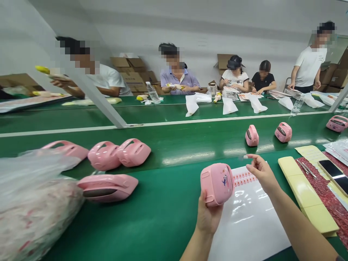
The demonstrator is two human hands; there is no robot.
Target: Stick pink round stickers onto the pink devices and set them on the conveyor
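My left hand (208, 215) grips a pink plastic toy case (217, 183) from below and holds it upright over the green table, its small printed figure facing me. My right hand (261, 170) hovers just right of the case with thumb and forefinger pinched on a tiny sticker (245, 157). Under both hands lies a glossy white sticker sheet (247, 217) with rows of small red stickers near its top edge.
Several more pink cases (119, 154) lie on the left; two (282, 131) stand on the green conveyor belt (174, 141). A clear plastic bag (32, 203) fills the near left. Yellow sheets (307, 192), tweezers and a phone (333, 172) lie at right. Several people work across the far table.
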